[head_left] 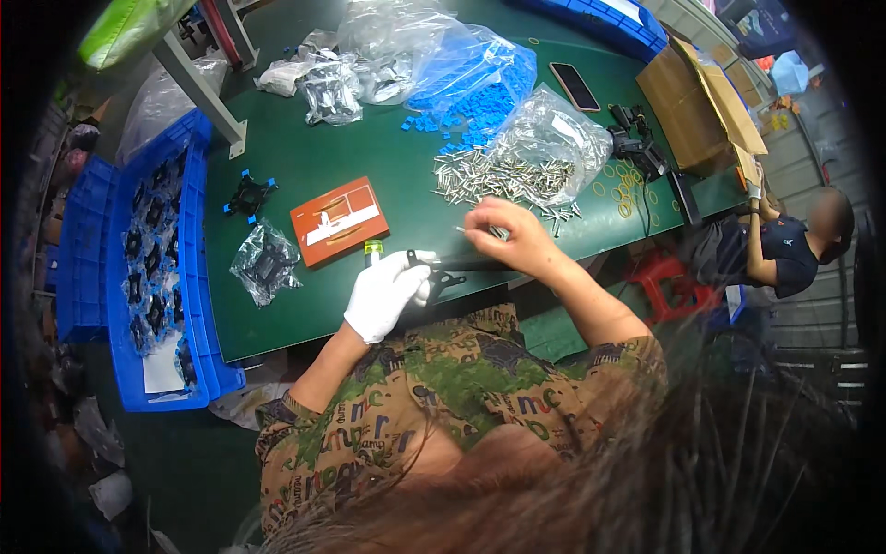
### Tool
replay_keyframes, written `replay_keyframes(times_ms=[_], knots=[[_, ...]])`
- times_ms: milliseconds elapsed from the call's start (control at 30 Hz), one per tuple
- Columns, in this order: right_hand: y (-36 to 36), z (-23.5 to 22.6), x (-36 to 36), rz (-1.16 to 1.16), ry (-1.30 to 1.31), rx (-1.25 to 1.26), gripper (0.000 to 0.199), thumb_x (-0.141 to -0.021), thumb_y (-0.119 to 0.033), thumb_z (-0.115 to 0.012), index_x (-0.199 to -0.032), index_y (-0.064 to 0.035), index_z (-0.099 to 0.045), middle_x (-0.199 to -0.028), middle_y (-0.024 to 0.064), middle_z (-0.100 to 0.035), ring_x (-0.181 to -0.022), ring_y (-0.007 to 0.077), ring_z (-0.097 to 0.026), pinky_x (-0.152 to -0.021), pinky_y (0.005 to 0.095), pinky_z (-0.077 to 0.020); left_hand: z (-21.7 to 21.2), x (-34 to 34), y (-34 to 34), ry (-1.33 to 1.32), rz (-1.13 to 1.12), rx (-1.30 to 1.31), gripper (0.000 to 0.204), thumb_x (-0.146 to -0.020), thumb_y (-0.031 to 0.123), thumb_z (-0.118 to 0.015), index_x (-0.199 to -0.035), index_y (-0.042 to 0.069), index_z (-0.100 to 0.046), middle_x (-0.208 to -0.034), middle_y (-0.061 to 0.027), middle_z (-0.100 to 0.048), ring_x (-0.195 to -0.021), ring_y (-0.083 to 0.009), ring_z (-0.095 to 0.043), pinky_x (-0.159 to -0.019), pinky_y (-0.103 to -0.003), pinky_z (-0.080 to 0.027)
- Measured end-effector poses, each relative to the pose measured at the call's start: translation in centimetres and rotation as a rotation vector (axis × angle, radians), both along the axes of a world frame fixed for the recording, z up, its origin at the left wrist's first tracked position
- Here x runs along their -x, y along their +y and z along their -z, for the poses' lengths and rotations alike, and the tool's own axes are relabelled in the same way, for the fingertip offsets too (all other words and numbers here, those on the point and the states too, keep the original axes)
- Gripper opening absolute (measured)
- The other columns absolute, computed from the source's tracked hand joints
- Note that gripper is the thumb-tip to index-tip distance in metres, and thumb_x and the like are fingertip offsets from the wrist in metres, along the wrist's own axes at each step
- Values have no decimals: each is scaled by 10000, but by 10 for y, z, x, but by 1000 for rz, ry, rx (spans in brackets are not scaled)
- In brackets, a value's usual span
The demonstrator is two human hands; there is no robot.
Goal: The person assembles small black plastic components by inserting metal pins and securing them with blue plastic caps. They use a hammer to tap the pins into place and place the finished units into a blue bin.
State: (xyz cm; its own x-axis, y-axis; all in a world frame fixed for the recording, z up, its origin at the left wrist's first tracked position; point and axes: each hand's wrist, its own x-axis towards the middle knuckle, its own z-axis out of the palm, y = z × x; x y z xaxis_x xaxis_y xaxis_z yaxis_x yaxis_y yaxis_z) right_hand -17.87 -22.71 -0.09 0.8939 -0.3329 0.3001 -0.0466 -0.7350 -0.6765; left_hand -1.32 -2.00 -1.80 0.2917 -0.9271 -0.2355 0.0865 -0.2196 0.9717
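My left hand [386,294], in a white glove, is closed around a black plastic part [448,279] at the table's front edge. Slightly above it, my bare right hand [513,242] pinches a small silver pin [460,229], its end showing past the fingertips. A heap of similar metal pins [466,177] spills from a clear bag [554,143] just beyond that hand. Left of my glove lies a reddish-brown box [309,247] with white tape and rubber bands on top. A small yellow-green object [373,247] stands between box and glove.
Small blue pieces [484,106] spill from a bag at the back. A phone [575,87], black parts [637,148], rubber bands [626,189] and a carton [688,106] are right. Left are a black four-armed part [249,196], a bagged one [266,263] and a blue crate [196,268]. Another person [784,245] works at far right.
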Motion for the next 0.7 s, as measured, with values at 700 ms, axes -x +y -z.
replay_keyframes(times_ms=[700], knots=[[62,-8,-20,95,-213,57,120,-901,-136,-695,-964,-36,-679,-844,86,-627,-809,262,-637,-718,379,-508,19,3,-12,-586,69,243,260,-1023,231,-563,-1088,9,-682,-779,-43,-693,-672,-101,-654,-649,-263,-545]])
